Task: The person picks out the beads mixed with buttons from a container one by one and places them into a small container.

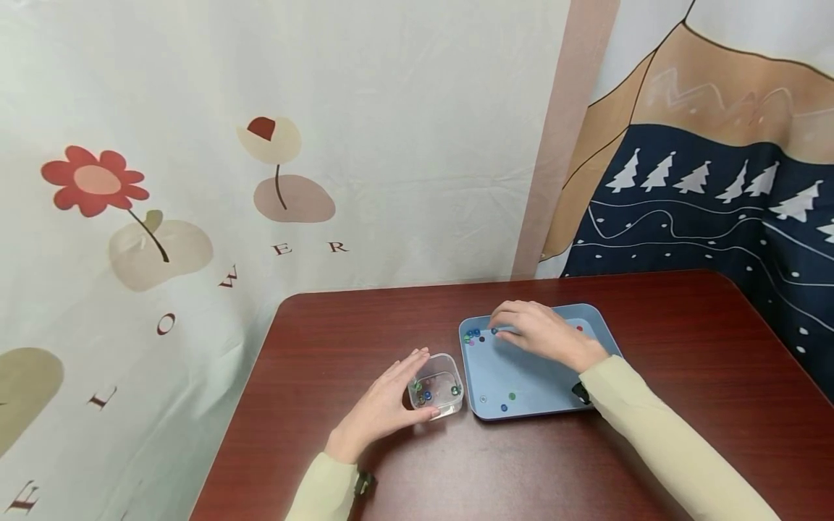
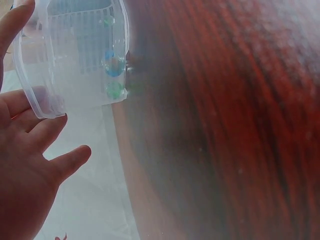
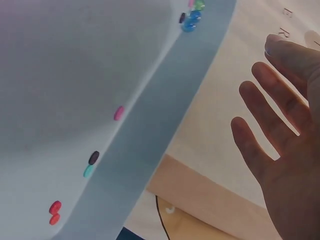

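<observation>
My left hand (image 1: 384, 405) holds a small clear plastic box (image 1: 451, 409) on the table, fingers along its far side and thumb at the near side. Several glass marbles (image 2: 114, 66) lie on the bottom of that box. Over the far left part of a light blue tray (image 1: 547, 391), my right hand (image 1: 537, 329) pinches a blue marble (image 1: 494, 331) between thumb and index finger. In the right wrist view the other fingers are spread, and the marble is mostly hidden behind the fingertips.
Blue and green marbles (image 3: 191, 21) cluster in the tray's far left corner. Small flat button-like pieces, pink (image 3: 119, 113), dark (image 3: 93, 158) and red (image 3: 55, 207), lie along its far wall. Some loose marbles (image 1: 504, 408) are near its front edge. A printed curtain (image 1: 417, 145) hangs behind the brown table (image 1: 313, 347).
</observation>
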The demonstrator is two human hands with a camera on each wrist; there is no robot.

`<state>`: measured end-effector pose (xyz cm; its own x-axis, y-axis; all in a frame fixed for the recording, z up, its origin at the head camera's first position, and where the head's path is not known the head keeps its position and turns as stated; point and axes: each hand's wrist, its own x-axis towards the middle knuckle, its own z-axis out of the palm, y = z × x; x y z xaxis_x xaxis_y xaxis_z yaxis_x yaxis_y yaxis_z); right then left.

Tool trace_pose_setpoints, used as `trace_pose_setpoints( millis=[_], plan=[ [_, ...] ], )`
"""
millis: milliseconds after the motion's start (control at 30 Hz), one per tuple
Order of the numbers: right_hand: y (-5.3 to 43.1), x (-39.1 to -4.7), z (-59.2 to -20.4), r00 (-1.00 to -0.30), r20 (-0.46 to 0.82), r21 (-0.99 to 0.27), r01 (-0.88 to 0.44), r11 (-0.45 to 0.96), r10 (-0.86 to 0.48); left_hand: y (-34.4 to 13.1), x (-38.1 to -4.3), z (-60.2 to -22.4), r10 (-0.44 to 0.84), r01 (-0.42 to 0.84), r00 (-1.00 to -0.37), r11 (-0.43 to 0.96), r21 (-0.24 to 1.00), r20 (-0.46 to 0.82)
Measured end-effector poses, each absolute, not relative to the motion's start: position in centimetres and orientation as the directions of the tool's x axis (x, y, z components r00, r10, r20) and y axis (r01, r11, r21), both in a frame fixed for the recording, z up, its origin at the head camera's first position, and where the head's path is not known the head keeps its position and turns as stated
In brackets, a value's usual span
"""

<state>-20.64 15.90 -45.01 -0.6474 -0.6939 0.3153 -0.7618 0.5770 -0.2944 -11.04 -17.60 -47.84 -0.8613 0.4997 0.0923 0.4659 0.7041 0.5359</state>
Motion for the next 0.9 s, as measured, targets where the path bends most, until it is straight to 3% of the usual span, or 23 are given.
trace_pose_setpoints(
  millis=[567, 900],
  plan=[
    [15.6, -17.2, -43.4, -0.694, 0.386, -0.377, -0.72, 0.583, -0.608, -17.6, -11.1, -48.0, 0.493, 0.462, -0.865, 0.707, 0.536, 0.095],
    [13.7, -15.1, -43.6, -0.655, 0.469, -0.398, -0.756, 0.52, -0.592, -17.6, -11.2, -47.9, 0.495, 0.45, -0.866, 0.704, 0.55, 0.076]
  ],
)
